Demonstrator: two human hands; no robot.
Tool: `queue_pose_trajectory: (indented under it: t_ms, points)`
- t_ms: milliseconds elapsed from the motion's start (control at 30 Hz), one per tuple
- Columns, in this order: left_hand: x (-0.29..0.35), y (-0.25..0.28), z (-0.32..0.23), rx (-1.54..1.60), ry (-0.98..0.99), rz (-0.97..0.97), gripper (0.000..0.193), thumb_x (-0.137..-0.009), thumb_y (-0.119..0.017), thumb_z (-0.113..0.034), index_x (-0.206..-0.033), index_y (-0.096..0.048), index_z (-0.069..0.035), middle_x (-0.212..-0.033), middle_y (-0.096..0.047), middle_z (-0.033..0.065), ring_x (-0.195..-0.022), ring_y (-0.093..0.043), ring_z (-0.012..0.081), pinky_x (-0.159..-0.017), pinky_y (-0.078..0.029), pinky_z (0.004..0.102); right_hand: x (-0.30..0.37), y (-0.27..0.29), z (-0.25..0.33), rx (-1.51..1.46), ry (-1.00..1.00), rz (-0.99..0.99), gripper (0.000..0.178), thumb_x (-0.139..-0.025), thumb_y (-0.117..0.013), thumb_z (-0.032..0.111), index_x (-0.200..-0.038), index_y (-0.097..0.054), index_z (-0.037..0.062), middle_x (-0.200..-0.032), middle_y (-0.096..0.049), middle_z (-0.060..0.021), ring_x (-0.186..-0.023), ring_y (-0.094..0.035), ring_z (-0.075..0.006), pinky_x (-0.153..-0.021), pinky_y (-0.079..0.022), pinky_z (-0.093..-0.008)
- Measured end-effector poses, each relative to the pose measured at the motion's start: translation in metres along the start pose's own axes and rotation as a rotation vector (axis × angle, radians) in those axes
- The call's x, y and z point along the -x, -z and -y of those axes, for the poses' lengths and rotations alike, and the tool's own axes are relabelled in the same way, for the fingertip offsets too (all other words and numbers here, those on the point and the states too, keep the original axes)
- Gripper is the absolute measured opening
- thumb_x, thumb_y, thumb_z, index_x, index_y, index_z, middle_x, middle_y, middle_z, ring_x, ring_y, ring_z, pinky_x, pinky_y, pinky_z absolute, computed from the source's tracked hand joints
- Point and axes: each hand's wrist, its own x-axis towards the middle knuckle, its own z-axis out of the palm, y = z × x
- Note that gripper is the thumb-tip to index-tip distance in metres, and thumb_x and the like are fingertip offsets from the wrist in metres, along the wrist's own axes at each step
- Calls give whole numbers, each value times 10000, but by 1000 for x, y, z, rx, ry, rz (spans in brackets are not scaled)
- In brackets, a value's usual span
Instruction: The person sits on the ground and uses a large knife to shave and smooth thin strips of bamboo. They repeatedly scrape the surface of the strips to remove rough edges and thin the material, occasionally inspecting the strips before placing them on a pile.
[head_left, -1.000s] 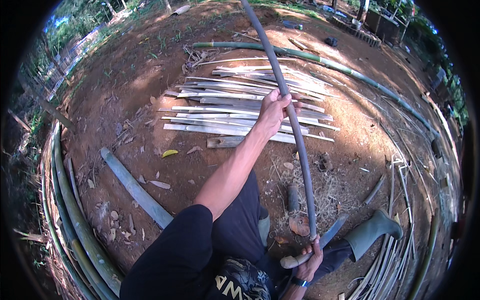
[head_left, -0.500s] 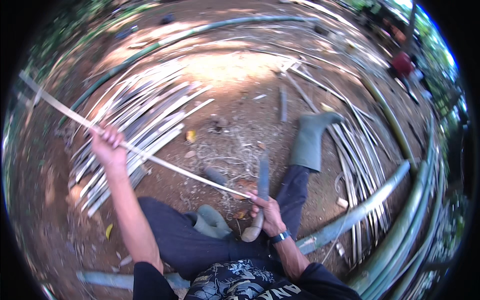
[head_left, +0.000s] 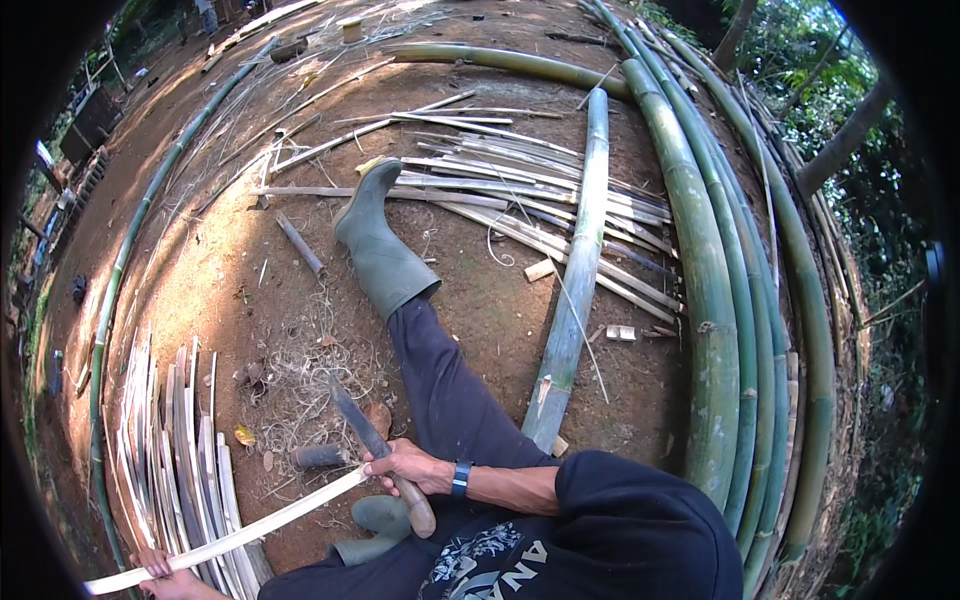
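Observation:
A long, pale bamboo strip [head_left: 270, 522] slants across the lower left. My left hand [head_left: 168, 580] is closed around it near its outer end. In my right hand [head_left: 415, 466] is a machete [head_left: 360, 417], its dark blade pointing up and left and its wooden handle running below the palm. The strip's inner end meets the fingers of this hand beside the blade; whether they pinch it I cannot tell. A short, dark bamboo piece [head_left: 320, 456] lies on the ground just beyond the strip.
Split bamboo strips lie in a pile [head_left: 185, 450] at left and in another pile [head_left: 490, 165] beyond my boot [head_left: 378, 245]. A bamboo pole [head_left: 575, 285] stretches away from my side. Thick green poles [head_left: 700, 290] line the right. Curly shavings [head_left: 315, 400] litter the soil.
The view has swung to the right, so more green poles show. My left hand and the strip now appear lower at the left. The machete stays in my right hand.

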Motion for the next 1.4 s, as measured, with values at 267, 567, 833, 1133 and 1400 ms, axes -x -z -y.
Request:
queue_pose_trajectory:
  t_ms: [267,567,833,1133,1400]
  points:
    - [-7,-46,38,-298,-12,-421,338,-953,-436,-228,-995,-524,95,-671,-379,51,-568,-377,150,-517,-361,273,8,2,13,-24,80,-4,212,-860,-646,64,-995,-482,69,-679,-536,24,-447,-485,-47,-372,-444,-221]
    - [-19,-79,98,-240,97,-325,321,-955,-428,-226,-974,-513,83,-666,-376,50,-566,-377,150,-517,-361,273,23,5,34,-21,245,45,272,-872,-641,52,-1080,-466,52,-730,-542,8,-485,-490,-37,-378,-456,-206]
    - [-27,-85,116,-204,147,-291,308,-956,-420,-225,-955,-503,72,-661,-374,49,-564,-378,151,-516,-361,273,35,5,40,-56,264,51,282,-882,-642,63,-1106,-471,45,-699,-527,22,-485,-502,-38,-396,-472,-208]
    - [-29,-84,123,-189,171,-277,295,-958,-412,-223,-933,-492,60,-655,-371,49,-563,-378,151,-516,-361,273,31,6,45,-158,293,105,323,-888,-607,64,-1174,-467,9,-626,-502,8,-449,-491,-75,-403,-458,-238]
    - [-28,-81,126,-184,190,-276,285,-960,-405,-221,-914,-482,49,-651,-368,48,-561,-378,152,-516,-361,273,33,11,50,-173,295,150,367,-886,-604,70,-1217,-459,8,-626,-507,8,-449,-494,-77,-415,-456,-238]
